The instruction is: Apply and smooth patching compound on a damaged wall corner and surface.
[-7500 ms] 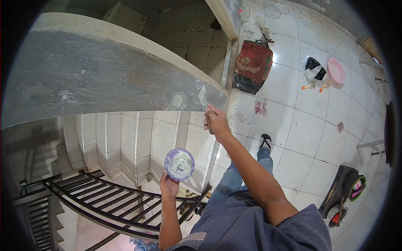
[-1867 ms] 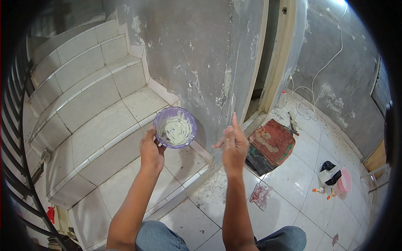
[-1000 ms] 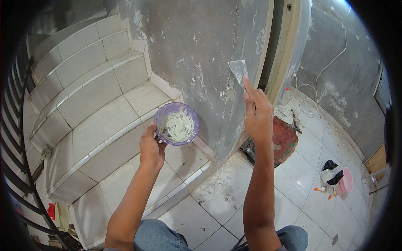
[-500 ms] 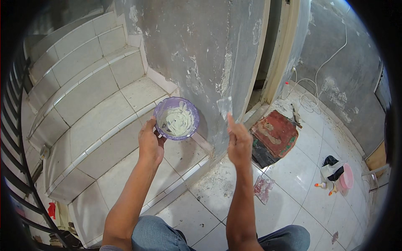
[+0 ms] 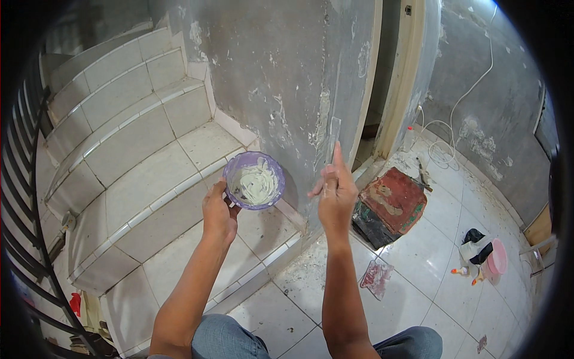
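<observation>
From the head camera, looking down: a scuffed grey wall (image 5: pixel 263 54) with pale patches fills twelve o'clock, tiled stairs (image 5: pixel 140 173) climb from nine toward ten o'clock with a black railing (image 5: pixel 30 230) at their outer edge, and a white tiled floor (image 5: pixel 412 266) spreads at four o'clock. A battered red-and-black flat item (image 5: pixel 394 200), its kind unclear, lies at three o'clock; a pink basin (image 5: pixel 497 257) sits farther out, between three and four.

Just left of centre, at nine o'clock, is a purple bowl (image 5: pixel 241 164) of whitish paste (image 5: pixel 260 182). The left hand (image 5: pixel 219 214) grips it from the bowl's eight o'clock side, fingers reaching underneath. The bowl looks like light plastic, slightly flexible, its smeared rim perhaps slippery; supporting it from below suits it best. The paste looks soft, thick and sticky.

The right hand (image 5: pixel 336 200), just past three o'clock, is closed around a putty knife, index finger extended along it. The narrow-looking blade (image 5: pixel 335 133) points to twelve, seen nearly edge-on; whether it touches the wall, I cannot tell. The knife seems light, its blade thin and springy; the handle, hidden in the palm, is the place to hold.
</observation>
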